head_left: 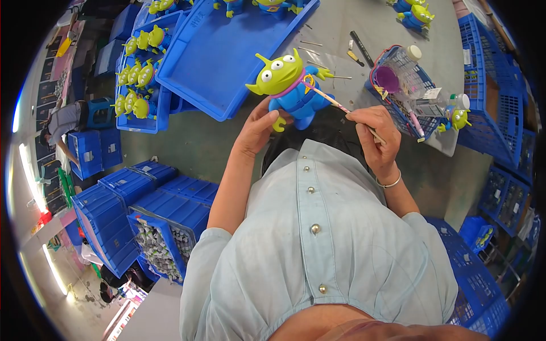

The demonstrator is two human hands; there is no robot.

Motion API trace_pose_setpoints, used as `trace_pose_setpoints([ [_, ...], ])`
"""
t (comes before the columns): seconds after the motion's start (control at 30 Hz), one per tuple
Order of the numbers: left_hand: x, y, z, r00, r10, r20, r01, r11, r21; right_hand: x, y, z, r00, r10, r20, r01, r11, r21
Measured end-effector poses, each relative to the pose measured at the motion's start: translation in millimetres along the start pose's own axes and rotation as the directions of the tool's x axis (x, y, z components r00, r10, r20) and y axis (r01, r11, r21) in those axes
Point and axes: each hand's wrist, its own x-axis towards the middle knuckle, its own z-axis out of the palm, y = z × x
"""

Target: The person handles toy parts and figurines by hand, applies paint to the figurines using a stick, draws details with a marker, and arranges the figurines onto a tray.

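A green three-eyed figure [298, 102] in a blue suit is held in front of my chest by my left hand [263, 126], whose fingers wrap round its lower side and arm. My right hand [378, 133] pinches a thin brush [335, 104], its tip touching the figure's collar or upper chest. The figure is tilted, its head toward the upper left. Above it lies a blue tray [219, 62] with more figures at its far end.
A blue basket [398, 85] with bottles and a purple cup stands on the grey table [341, 28] at right. Trays of figures [136, 74] sit at left, above stacked blue crates [114, 210]. A person [63, 122] bends at far left.
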Motion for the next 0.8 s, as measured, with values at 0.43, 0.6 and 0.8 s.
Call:
trace_pose_setpoints([
  [0.43,-1.0,-1.6,-0.7,1.000,0.009,0.004,-0.009,1.000,-0.007,0.6,-2.1,-0.4,1.000,0.018,0.008,-0.018,0.999,0.038],
  [0.6,-2.2,-0.8,-0.9,1.000,0.002,0.002,-0.002,1.000,-0.011,-1.2,-0.3,2.9,1.000,0.025,0.009,-0.025,0.999,0.034],
  [0.8,-2.9,-0.7,-1.2,1.000,0.010,-0.003,-0.010,1.000,-0.013,-0.5,-1.2,1.6,0.999,0.034,0.004,-0.034,0.998,0.059],
])
